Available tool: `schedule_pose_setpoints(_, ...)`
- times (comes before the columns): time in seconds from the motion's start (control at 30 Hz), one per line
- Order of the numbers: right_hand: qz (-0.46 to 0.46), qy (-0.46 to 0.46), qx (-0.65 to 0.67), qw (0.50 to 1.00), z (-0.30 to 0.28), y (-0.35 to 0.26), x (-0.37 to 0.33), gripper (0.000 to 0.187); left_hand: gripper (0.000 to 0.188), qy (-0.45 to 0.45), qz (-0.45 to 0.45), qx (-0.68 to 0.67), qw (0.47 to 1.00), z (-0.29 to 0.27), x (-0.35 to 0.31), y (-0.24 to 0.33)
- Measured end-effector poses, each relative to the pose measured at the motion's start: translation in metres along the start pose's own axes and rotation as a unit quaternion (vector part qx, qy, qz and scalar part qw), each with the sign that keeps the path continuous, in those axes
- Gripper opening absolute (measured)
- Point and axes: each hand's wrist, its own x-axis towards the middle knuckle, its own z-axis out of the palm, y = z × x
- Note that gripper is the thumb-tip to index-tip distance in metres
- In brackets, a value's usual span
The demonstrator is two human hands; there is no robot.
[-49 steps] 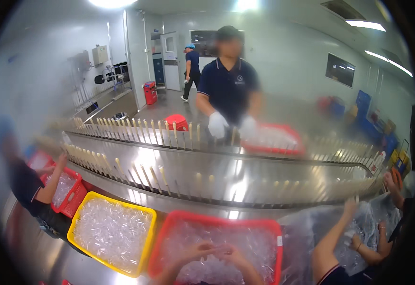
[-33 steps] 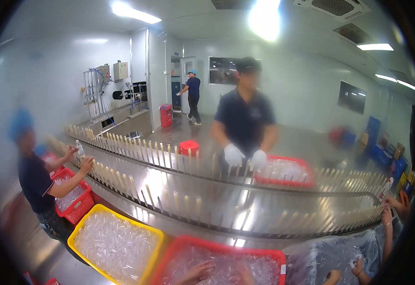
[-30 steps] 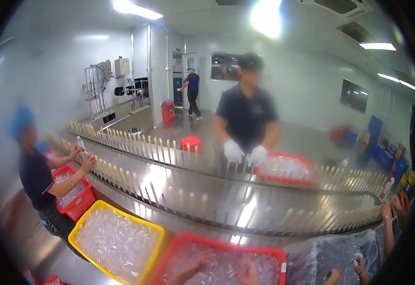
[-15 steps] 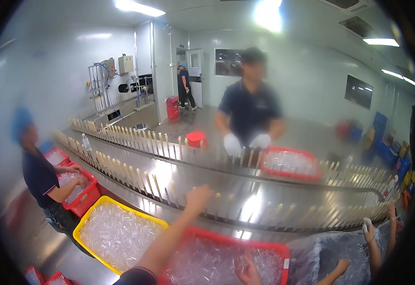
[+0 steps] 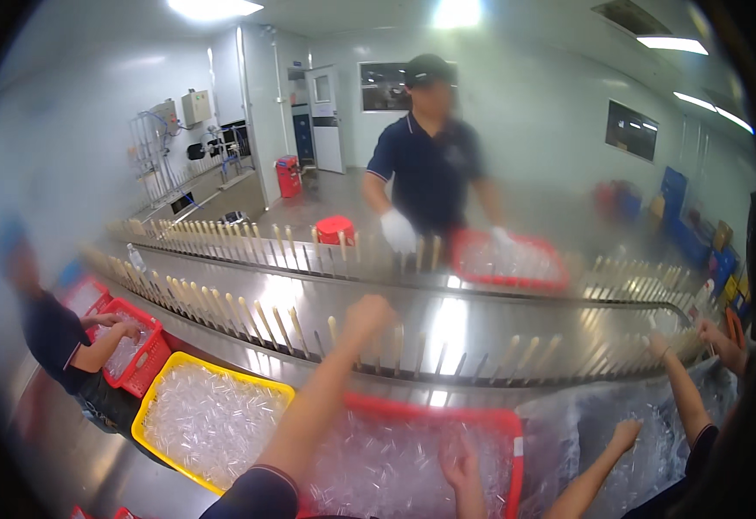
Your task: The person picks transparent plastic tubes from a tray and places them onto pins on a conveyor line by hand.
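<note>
My left hand [image 5: 367, 318] reaches over the near row of cream-tipped upright rods [image 5: 295, 322] on the long metal rail. Its fingers are curled closed; anything inside them is hidden. Over the red basket [image 5: 516, 432] of small clear plastic tubes [image 5: 378, 463] hovers my right hand [image 5: 461, 458]. Its fingers look curled together, but blur and haze hide what they hold. Left of my forearm stands a yellow basket [image 5: 143, 424] filled with similar clear tubes.
Across the rail, a white-gloved person [image 5: 421, 164] stands by another red basket [image 5: 559, 281]. At my left, a co-worker [image 5: 45, 329] handles tubes from a red basket [image 5: 146, 368]. Co-workers' hands [image 5: 624, 437] are close on my right, above a plastic-lined container [image 5: 559, 424].
The whole view has shifted. My left hand has moved slightly right along the rods, and my right hand has risen with its fingers more curled. The gloved person's one hand has moved to their basket.
</note>
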Motion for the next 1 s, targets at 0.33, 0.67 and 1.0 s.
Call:
schedule_pose_setpoints(0.33,0.037,0.001,-0.025,0.999,-0.015,-0.025,0.019,0.01,0.032,0.0,0.037,0.099,0.994,0.01,0.001,0.043)
schedule_pose_setpoints(0.67,-0.012,0.038,-0.103,0.994,-0.017,-0.039,0.015,0.008,0.035,0.031,0.146,0.043,0.988,0.092,0.002,0.077)
schedule_pose_setpoints(1.0,-0.061,-0.017,-0.13,0.989,0.009,-0.081,0.042,0.014,0.041,-0.131,-0.138,-0.912,0.362,0.209,-0.174,0.002)
